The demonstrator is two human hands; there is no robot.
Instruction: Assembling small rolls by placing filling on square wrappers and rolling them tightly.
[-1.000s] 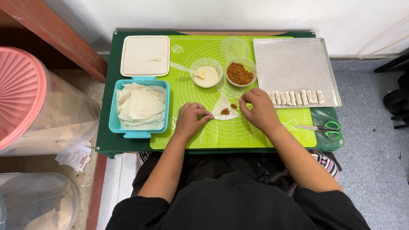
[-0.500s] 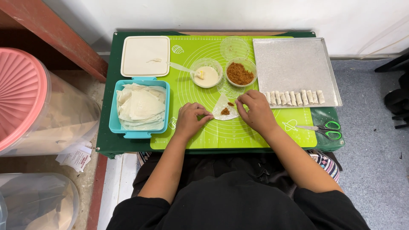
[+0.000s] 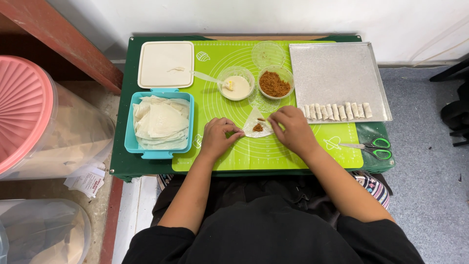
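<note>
A thin white pastry wrapper [image 3: 255, 122] lies on the green mat [image 3: 293, 151], with a small heap of brown filling on it. My left hand [image 3: 218, 136] pinches the wrapper's left edge. My right hand [image 3: 291, 128] holds its right edge, fingers curled over it. Behind them stand a clear bowl of brown filling [image 3: 274, 83] and a bowl of white paste [image 3: 236, 86] with a spoon in it.
A blue tub of stacked wrappers [image 3: 160, 122] sits at the left, its white lid [image 3: 166, 63] behind it. A metal tray [image 3: 337, 73] at the right holds a row of several finished rolls [image 3: 337, 111]. Green-handled scissors [image 3: 373, 146] lie at the front right. An empty clear bowl [image 3: 267, 51] stands at the back.
Both hands have closed in on the wrapper: the right hand has shifted slightly left and down onto its right edge, and the left hand's fingers now reach its left edge.
</note>
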